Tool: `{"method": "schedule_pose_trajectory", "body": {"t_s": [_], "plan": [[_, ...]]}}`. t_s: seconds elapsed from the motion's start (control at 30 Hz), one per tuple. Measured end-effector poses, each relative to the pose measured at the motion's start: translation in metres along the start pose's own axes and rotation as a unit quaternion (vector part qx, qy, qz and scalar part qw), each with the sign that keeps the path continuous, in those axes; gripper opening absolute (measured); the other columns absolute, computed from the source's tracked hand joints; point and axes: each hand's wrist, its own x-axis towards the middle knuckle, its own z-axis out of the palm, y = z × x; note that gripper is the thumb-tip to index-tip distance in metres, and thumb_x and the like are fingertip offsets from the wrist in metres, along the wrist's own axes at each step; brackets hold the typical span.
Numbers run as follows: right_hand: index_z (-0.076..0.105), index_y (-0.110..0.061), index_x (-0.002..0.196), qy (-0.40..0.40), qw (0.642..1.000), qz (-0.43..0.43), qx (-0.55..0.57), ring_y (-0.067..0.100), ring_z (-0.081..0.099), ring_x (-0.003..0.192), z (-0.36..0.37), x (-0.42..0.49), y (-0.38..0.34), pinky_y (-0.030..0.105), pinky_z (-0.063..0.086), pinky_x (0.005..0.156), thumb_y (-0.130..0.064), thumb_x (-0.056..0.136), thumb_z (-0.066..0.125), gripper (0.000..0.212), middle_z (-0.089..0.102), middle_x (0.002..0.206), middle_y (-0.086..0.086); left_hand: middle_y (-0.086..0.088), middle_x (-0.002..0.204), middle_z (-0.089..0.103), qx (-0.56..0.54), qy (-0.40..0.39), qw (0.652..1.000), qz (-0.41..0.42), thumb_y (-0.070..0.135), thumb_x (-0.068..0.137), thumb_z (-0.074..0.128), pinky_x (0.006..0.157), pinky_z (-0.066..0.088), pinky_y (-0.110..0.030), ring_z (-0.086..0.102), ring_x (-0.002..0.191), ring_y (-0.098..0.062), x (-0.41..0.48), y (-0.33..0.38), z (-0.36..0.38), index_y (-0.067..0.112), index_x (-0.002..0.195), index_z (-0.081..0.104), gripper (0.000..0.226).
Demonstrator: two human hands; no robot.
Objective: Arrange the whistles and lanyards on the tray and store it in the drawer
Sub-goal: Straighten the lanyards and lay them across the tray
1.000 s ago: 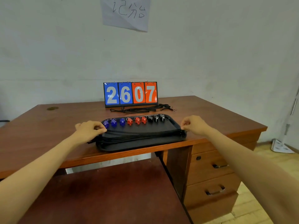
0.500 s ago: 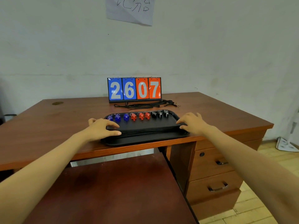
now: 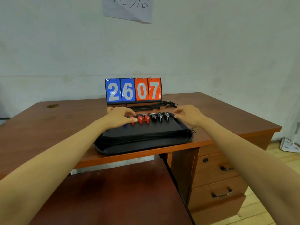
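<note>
1. The left hand (image 3: 120,117) had moved from the tray's left end up to the far row. Its fingers curled over the leftmost whistles (image 3: 140,119), and any grip was hidden.
2. The tray (image 3: 146,149) sat at the desk's front edge, with lanyards (image 3: 142,135) laid across it.
3. The right hand (image 3: 188,115) had let go of the lanyards and hung loosely curled and empty by the far right corner.
4. The spare lanyards (image 3: 151,107) behind probably came next, and the drawers (image 3: 222,194) were closed.

left hand (image 3: 120,118): fingers curled | right hand (image 3: 189,114): loosely curled (both stretched forward)
</note>
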Motion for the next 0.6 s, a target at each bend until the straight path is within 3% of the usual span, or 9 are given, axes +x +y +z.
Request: {"method": "schedule_pose_trajectory", "body": {"t_s": [0.23,0.4,0.6], "plan": [[0.056,-0.021,0.126,-0.039,0.999,0.012,-0.015,0.024,0.054,0.118,0.003,0.085,0.023,0.046,0.043,0.102,-0.02,0.096,0.045,0.032,0.058,0.131,0.005,0.003,0.126,0.058,0.018,-0.027,0.999,0.001,0.046,0.092,0.046,0.107,0.018,-0.045,0.047,0.12,-0.019,0.113,0.001,0.023,0.026,0.12,0.057,0.037],[0.049,-0.024,0.134,-0.129,0.986,-0.001,-0.108,0.027,0.047,0.125,0.028,0.142,0.034,0.046,0.037,0.106,-0.007,0.096,0.037,0.043,0.049,0.139,0.005,0.001,0.133,0.054,0.026,-0.077,0.997,-0.013,0.035,0.095,0.046,0.111,0.021,-0.05,0.045,0.125,-0.019,0.178,-0.021,0.052,0.023,0.126,0.055,0.035],[0.04,-0.031,0.139,-0.158,0.973,-0.027,-0.168,0.028,0.045,0.126,0.063,0.187,0.035,0.045,0.037,0.102,-0.006,0.094,0.034,0.052,0.046,0.141,0.006,0.002,0.135,0.052,0.057,-0.112,0.992,-0.01,0.034,0.092,0.052,0.107,0.021,-0.043,0.043,0.127,-0.02,0.208,-0.034,0.084,0.021,0.132,0.05,0.042]]}}
